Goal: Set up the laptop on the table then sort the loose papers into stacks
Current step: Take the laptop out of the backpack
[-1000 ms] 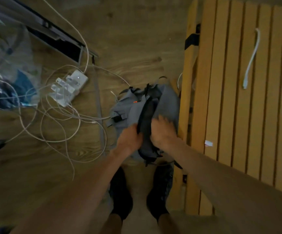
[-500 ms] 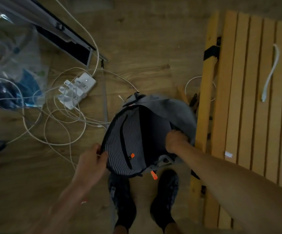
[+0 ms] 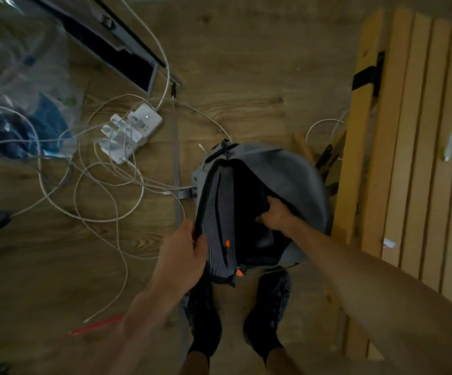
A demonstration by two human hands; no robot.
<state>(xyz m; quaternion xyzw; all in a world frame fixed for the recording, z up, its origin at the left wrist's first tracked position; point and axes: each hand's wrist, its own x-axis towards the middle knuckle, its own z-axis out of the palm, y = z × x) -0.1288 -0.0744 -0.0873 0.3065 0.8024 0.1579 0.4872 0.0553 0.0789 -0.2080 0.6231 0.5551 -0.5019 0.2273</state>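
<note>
Left hand [image 3: 184, 253] with fingers pinching the near rim of the open grey backpack [image 3: 287, 180] on the floor [image 3: 246, 63]; right hand [image 3: 276, 215] inside, fingers curled round a dark flap. Slatted desk [image 3: 422, 158] at right; power strip [image 3: 132, 131] beyond. Laptop not discernible.

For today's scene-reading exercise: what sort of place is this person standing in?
Probably a room at home or a casual workspace: wood-look floor, a white power strip tangled with charging cables, and a slatted wooden table beside the grey backpack.
</note>
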